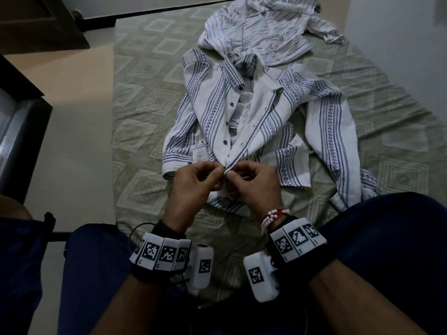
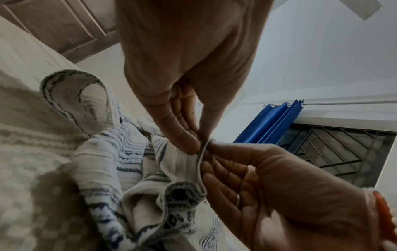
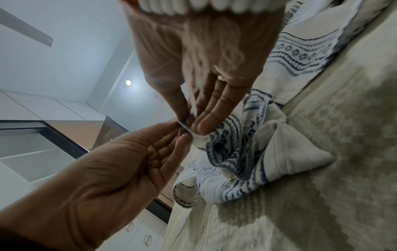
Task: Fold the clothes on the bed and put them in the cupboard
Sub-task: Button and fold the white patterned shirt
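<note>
Both the left hand and right hand are pinching the shirt placket at its hem, seemingly buttoning it on the bed, so folding is barely starting, with another shirt waiting and the cupboard step remaining.

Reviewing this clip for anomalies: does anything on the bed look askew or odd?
Nothing damaged. The patterned shirt lies rumpled, placket gaping, right sleeve bent; both hands pinch its lower front edges. A striped shirt sits crumpled beyond it.

Two striped shirts lie on the bed
</note>
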